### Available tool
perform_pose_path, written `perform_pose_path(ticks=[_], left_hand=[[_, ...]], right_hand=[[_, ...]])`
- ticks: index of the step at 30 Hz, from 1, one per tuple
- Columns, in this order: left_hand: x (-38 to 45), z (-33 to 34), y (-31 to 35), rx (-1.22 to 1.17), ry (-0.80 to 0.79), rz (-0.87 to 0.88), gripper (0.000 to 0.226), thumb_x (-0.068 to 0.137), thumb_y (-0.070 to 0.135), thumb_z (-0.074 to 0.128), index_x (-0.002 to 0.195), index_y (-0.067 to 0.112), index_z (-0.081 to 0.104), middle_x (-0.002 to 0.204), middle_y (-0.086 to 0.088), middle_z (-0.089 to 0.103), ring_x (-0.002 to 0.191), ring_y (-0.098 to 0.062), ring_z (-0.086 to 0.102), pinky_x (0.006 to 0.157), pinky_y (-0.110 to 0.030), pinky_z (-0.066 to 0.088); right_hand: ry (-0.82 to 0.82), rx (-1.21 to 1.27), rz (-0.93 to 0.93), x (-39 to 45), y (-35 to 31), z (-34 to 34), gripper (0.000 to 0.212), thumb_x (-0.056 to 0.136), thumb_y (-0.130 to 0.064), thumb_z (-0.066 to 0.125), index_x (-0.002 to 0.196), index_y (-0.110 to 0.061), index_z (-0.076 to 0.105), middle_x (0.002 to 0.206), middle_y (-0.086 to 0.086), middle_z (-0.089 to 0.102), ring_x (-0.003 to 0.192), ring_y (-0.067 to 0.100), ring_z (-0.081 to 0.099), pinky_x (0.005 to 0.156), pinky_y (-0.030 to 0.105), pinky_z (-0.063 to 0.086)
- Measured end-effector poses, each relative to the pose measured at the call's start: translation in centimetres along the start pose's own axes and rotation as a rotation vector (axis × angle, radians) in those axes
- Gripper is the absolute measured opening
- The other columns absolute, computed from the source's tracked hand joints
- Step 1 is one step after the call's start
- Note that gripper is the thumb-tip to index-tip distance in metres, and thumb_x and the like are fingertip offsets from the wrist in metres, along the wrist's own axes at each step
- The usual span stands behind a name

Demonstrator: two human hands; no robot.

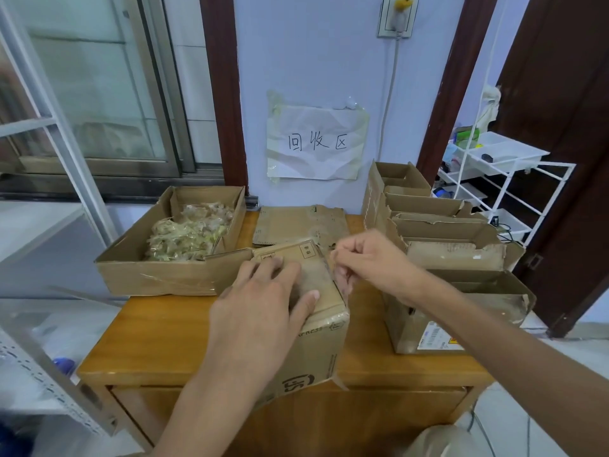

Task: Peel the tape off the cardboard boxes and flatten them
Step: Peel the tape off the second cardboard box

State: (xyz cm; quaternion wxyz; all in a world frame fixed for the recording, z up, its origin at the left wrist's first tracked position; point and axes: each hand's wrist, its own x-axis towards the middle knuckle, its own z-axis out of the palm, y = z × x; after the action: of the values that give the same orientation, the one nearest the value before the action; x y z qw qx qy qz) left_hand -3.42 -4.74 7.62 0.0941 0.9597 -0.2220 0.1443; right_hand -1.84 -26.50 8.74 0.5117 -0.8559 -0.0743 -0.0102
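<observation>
Head view, centre of frame: left hand (263, 291) laid flat on top of a small box (316, 324), fingers fairly straight, thumb over the near top edge, pressing it steady. Right hand (365, 258) just right of the box's far corner, fingertips pinched together on what looks like a clear tape (342, 282) strip running down the box's right side; too thin and glossy to be sure of its full run. Box standing at centre of the counter (164, 331), tilted toward the lower frame edge, not yet flattened.

Step in hand, judging by the pose: peeling tape off this box. Next move likely calls for pulling the strip up and away along the seam while holding the box down, then dropping the strip, opening the flaps and pressing the box flat.

Further out: tray box (131, 265) at left centre, holding a heap of crumpled tape, close enough for discarding. Flat cardboard (290, 225) just behind the box, against the wall. Row of open boxes (445, 239) at right, crowding the right hand's pulling room. Paper sign (316, 143) on the wall at upper centre. White rack (507, 179) at far right.
</observation>
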Motion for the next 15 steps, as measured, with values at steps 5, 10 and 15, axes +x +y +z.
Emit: perform_pose_path(ticks=[5,10,15], left_hand=[[0.2,0.2,0.3,0.001,-0.005,0.007,0.034,0.101,0.069,0.027,0.118,0.042,0.039,0.148,0.022,0.041,0.134,-0.007,0.034,0.075,-0.027,0.046],[0.2,-0.2,0.3,-0.011,-0.014,0.005,0.031,0.099,0.070,0.029,0.109,0.042,0.041,0.142,0.024,0.046,0.132,-0.006,0.034,0.070,-0.027,0.050],[0.2,-0.1,1.2,0.060,0.002,0.021,0.039,0.102,0.067,0.029,0.128,0.042,0.045,0.149,0.019,0.045,0.137,-0.010,0.035,0.071,-0.028,0.048]], right_hand=[[0.195,0.271,0.053,-1.3,1.8,2.3,0.040,0.107,-0.010,0.050,0.068,-0.009,0.060,0.060,0.007,0.061,0.053,0.013,0.055,0.059,0.025,0.049],[0.169,-0.049,0.189,0.1,-1.0,1.6,0.043,0.105,-0.034,0.053,0.071,-0.010,0.060,0.055,0.000,0.063,0.053,0.016,0.062,0.056,0.030,0.049],[0.159,-0.634,0.117,1.3,-2.8,1.5,0.057,0.095,-0.063,0.061,0.080,-0.008,0.061,0.058,0.003,0.072,0.047,0.008,0.067,0.067,0.033,0.057]])
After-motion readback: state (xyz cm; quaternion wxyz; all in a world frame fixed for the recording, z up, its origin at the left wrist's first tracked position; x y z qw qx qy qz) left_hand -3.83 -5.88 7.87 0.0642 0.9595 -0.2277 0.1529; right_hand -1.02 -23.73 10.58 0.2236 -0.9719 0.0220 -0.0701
